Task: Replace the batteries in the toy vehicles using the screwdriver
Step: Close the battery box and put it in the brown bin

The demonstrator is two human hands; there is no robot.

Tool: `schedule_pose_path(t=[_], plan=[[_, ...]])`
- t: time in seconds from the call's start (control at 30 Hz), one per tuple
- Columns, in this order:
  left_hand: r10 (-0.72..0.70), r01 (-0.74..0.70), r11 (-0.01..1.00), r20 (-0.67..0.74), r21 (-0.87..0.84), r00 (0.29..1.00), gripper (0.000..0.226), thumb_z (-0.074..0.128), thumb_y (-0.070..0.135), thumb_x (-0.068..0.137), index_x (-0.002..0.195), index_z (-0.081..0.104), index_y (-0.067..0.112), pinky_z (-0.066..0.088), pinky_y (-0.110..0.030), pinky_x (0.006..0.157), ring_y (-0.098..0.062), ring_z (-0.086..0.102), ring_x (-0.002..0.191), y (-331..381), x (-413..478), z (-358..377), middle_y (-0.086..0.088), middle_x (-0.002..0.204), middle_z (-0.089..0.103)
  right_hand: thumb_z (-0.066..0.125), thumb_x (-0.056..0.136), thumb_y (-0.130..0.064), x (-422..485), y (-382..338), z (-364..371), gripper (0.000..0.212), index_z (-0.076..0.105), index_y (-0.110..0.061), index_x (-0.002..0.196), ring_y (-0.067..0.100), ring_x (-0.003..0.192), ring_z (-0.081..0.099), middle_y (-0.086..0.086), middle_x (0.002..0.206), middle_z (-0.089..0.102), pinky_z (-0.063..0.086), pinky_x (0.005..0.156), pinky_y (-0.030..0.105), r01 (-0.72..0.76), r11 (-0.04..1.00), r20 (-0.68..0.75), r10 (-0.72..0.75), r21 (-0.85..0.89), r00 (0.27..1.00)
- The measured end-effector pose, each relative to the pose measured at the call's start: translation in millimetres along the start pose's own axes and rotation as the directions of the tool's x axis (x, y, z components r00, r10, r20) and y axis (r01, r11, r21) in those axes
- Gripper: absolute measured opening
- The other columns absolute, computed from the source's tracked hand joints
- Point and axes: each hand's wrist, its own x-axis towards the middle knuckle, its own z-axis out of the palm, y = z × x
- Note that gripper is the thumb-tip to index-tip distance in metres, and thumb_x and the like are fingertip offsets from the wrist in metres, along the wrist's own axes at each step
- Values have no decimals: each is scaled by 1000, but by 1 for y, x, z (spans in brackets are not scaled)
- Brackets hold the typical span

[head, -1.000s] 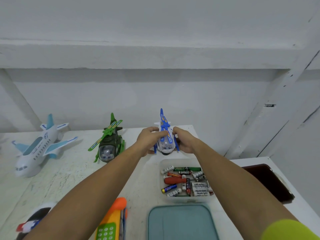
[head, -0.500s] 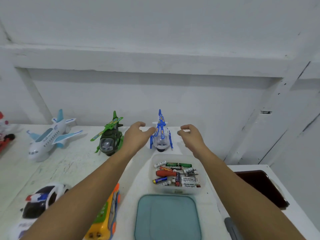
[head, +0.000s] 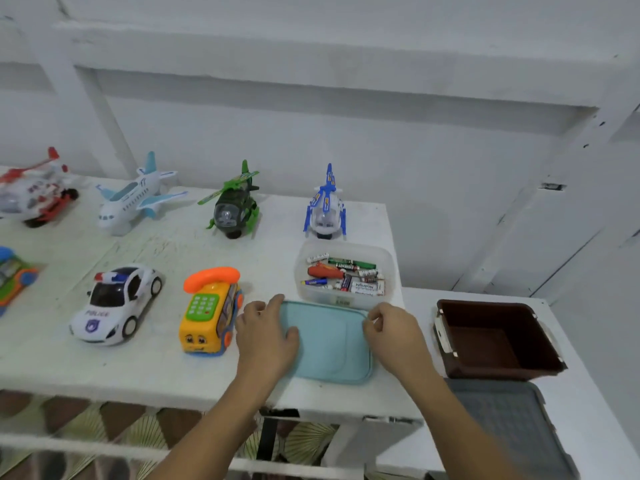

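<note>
NEAR EDGE OF THE WHITE TABLE (head: 156, 368): I have both hands on the teal lid (head: 325, 344). My left hand (head: 266, 336) lies over its left edge, fingers loosely straight and thumb flat on top. My right hand (head: 394, 336) has its fingers curled, pinching the rim at the far right corner.

I judge the step in hand to be shifting this lid, though I cannot tell whether it is going onto the tub or out of the way. Done well, it wants a level, two-handed lift. That lift should stay off the yellow phone bus (head: 209, 310) just beside my left hand, and off the clear tub (head: 346, 301) just beyond the lid's far edge, so nothing gets nudged.

The toys wait upright on the table and I see no hatch open, from the police car (head: 117, 303) at the left to the green helicopter (head: 232, 206) and the blue helicopter (head: 325, 209) on the far side.

Containers, left to right: the clear tub holds a jumble of loose batteries (head: 351, 264) and, among them, a red-handled tool I take for the screwdriver (head: 323, 271). Well to its right, the brown bin (head: 485, 315) shows me only its own dark floor. A grey lid (head: 502, 420) lies flat just near of it
</note>
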Motion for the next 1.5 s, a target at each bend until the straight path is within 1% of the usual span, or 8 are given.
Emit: schedule_pose_path(t=[0.27,0.47,0.6,0.73,0.87,1.0,1.2,1.5], plan=[[-43,36,976,-26,-217,999,60,71,15,80,137,52,13,42,-39,92,-32,48,117,-7,-23,-1,-14,120,57,54,88,-11,-19,1,11,29,56,-7,117,24,96,57,10,106,62,43,74,29,-103,994,41,104,-28,994],[-142,56,883,-152,-466,978,64,74,9,82,142,52,13,47,-30,87,-15,58,104,-5,-48,-10,-2,122,63,65,89,-13,-34,10,-16,28,57,-15,116,20,80,63,6,92,67,53,70,37,-283,775,176,222,565,959],[-121,-73,781,-264,-621,957,44,70,12,89,132,61,14,54,-29,87,-9,62,102,12,-53,-27,3,117,65,63,89,-5,-39,-1,-43,16,60,-14,102,21,79,64,7,85,66,56,72,39,-138,657,44,157,741,987],[-68,-247,672,-390,-698,918,24,67,19,93,116,70,16,49,-8,80,3,65,95,42,-34,-47,5,106,71,61,94,-19,-26,-16,-66,10,60,-14,85,21,86,64,7,87,66,56,84,38,65,558,-168,136,827,976],[-65,-301,525,-390,-797,919,10,65,20,94,95,72,28,46,-7,74,10,63,82,69,-10,-56,15,92,73,62,93,-25,-2,-20,-80,23,58,-10,76,17,79,59,0,71,62,52,85,34,190,462,-292,160,866,943],[-104,-218,388,-278,-895,955,10,69,13,90,89,74,21,47,-7,71,8,66,78,72,17,-46,17,77,75,65,86,1,29,-11,-77,22,57,-7,68,10,75,62,-1,69,65,49,87,35,198,349,-273,180,916,945],[-115,-102,348,-150,-932,982,16,74,-2,82,95,73,6,50,-8,66,4,68,74,56,42,-25,8,81,75,64,75,17,55,10,-52,30,54,-7,59,15,88,61,6,93,65,49,74,21,134,454,-241,187,881,952],[-160,-8,398,-78,-917,984,21,72,-5,82,89,74,15,52,-11,65,-3,68,74,29,57,2,9,79,76,69,74,12,61,26,-18,25,56,-5,62,16,100,61,3,102,64,51,78,19,104,636,-242,134,765,961]])
